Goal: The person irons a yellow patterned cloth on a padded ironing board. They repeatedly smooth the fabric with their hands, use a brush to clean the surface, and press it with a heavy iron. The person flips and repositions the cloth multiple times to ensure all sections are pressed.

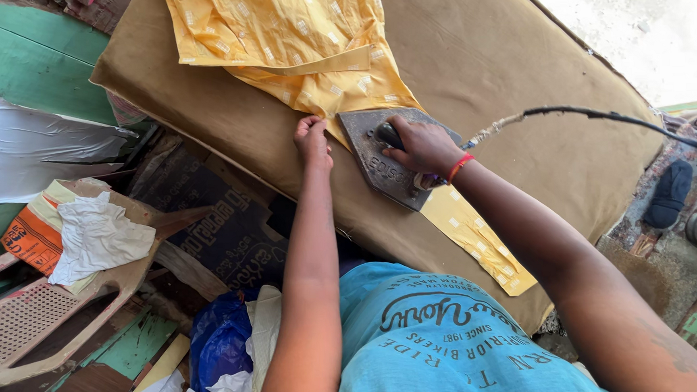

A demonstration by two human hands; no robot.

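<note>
Head view, looking down over my own two forearms onto a padded ironing table [517, 68] that is carrying a brown cover. My right hand [424, 146] is closing around the dark handle of a heavy grey flat iron [378, 159]; the fingers are wrapping the grip fully, and a red thread band is showing at the wrist. The iron is sitting sole-down on the yellow patterned garment [293, 40], at the point where the wide body of the cloth is narrowing into a strip; that strip is running out from under the iron toward the near edge of the table and is hanging slightly over it. A cloth-wrapped power cord [583, 114] is leaving the iron beside my wrist and is arcing off to the right (its far end is passing out of frame). My left hand [312, 141] is pinching the edge of the garment just beside the tip of the iron, fingers curling shut on the fabric, knuckles up; the two hands are lying near each other but are not touching. To the left, below the table, a worn plastic chair [45, 315] is holding white crumpled cloth [96, 237]; a blue bag [217, 338] is lying near my teal shirt.
</note>
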